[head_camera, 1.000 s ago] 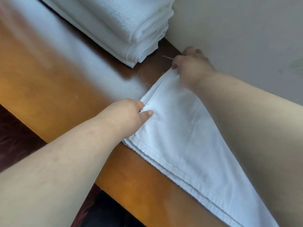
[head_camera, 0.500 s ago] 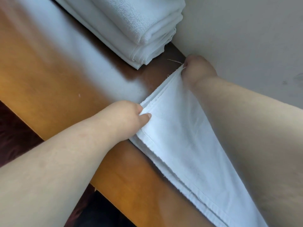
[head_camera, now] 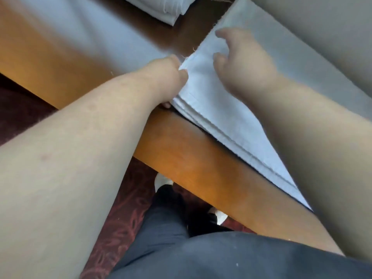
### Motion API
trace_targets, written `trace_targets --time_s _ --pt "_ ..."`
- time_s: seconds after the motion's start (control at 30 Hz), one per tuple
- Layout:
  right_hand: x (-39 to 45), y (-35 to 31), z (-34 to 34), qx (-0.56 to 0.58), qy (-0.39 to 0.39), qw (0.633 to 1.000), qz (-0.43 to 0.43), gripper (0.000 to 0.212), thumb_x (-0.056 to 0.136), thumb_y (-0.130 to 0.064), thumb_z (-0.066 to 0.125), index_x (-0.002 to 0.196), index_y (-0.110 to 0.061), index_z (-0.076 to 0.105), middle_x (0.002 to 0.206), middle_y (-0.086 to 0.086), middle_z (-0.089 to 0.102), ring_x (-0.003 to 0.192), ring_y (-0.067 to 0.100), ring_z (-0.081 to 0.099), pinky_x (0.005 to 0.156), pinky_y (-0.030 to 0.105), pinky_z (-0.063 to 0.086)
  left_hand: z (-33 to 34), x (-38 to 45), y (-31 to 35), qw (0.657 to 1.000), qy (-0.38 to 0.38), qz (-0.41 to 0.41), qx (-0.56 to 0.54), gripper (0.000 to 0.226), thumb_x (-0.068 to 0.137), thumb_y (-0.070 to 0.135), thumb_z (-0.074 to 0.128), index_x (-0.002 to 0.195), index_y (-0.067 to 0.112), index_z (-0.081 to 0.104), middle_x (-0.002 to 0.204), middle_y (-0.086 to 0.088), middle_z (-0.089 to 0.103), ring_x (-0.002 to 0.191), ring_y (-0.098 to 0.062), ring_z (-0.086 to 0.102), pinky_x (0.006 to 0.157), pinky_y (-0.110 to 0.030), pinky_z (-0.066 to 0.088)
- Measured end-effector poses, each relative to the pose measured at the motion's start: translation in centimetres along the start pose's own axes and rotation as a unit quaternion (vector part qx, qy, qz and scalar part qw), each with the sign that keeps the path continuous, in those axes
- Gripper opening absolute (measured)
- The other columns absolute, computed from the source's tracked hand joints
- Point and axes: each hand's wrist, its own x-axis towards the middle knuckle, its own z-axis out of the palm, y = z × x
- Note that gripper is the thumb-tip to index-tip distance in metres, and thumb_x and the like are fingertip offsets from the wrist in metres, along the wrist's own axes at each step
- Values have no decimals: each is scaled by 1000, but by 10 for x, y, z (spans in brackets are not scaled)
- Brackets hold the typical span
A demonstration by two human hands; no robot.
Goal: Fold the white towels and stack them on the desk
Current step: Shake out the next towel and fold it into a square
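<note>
Head view, single item under work: folded white towel (head_camera: pixel 219 109), several layers, lying on the wooden desk (head_camera: pixel 66 57) along the wall side, its near long edge close to the desk's front edge.

Left hand (head_camera: pixel 167 77): pinching the towel's left corner, thumb on top and fingers curled beneath the layers.

Right hand (head_camera: pixel 243 63): above the towel's far end, fingers loosely bent and spread, gripping nothing; whether the fingertips touch the cloth cannot be told because of blur.

Stack of folded towels (head_camera: pixel 169 9): at the top edge of the view, only its lower corner visible, a strip of bare desk between it and the towel in hand.

Also present: beige wall (head_camera: pixel 322 37), patterned dark red carpet (head_camera: pixel 112 228), the person's dark trousers (head_camera: pixel 201 258).

Risks, as judged:
- With only one corner held, lifting the towel now would likely let the layers fan open and undo the fold.
- A pull toward the person could drag the near edge over the desk front, and the towel could slide to the carpet.
- Loose threads at the corner may snag on fingers.
- Placing it askew on the stack could tip the pile.
</note>
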Motion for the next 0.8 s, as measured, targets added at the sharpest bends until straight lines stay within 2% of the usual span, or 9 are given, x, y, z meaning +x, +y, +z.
trace_targets --time_s 0.07,0.17,0.3,0.37,0.43,0.47,0.53,0.6,0.8 --pt "-40 3 18 -3 -29 999 -34 58 98 -40 46 151 -21 35 158 2 31 145 21 28 118 34 20 7 -2 -3 999 37 -1 21 23 101 38 39 107 17 45 85 -6 51 71 -29 53 61 -30 35" --pt "-79 15 50 -94 -105 988 -61 73 100 -52 37 158 -20 7 167 4 2 153 24 -3 122 48 -3 17 -11 -7 993 101 34 50 17 101 36 41 104 20 40 87 -7 47 79 -31 42 68 -35 32" --pt "-90 27 38 52 -83 993 -69 64 101 -35 48 157 -18 21 165 5 15 153 22 2 123 44 -1 27 -26 -9 987 138 43 65 27 100 33 46 122 18 41 107 -11 56 88 -35 53 71 -38 37" --pt "-113 41 32 73 -57 995 -45 59 100 -31 50 154 -18 29 164 4 20 153 22 5 123 45 2 26 -33 -8 976 184 40 110 36 97 28 53 131 20 41 126 -13 49 109 -36 50 86 -42 39" --pt "-146 63 27 42 -25 999 15 57 99 -34 52 152 -19 34 163 3 23 152 22 7 123 46 3 28 -42 6 957 227 117 140 41 93 19 56 132 23 46 130 -12 45 118 -34 42 96 -41 35" --pt "-164 75 26 35 -10 998 53 58 98 -36 54 151 -19 37 162 3 25 152 22 9 123 46 5 33 -47 18 951 206 184 139 40 91 18 58 130 25 51 130 -10 46 119 -33 41 98 -41 35" --pt "-197 101 22 35 3 994 107 58 94 -38 61 146 -16 45 158 5 33 150 25 19 122 45 13 50 -57 45 933 74 306 175 35 91 30 62 126 29 58 128 -4 51 121 -28 42 99 -40 36" --pt "-224 123 23 13 21 994 102 53 91 -36 68 138 -14 56 149 10 46 141 32 36 118 43 26 69 -66 58 902 -16 350 252 37 90 44 63 126 33 60 126 2 54 120 -25 43 98 -39 39" --pt "-262 162 20 -33 71 988 136 30 93 -29 65 121 -21 68 114 6 63 107 33 53 94 42 44 76 -67 47 882 4 355 308 29 94 45 56 115 27 65 111 0 61 109 -26 47 89 -39 43"
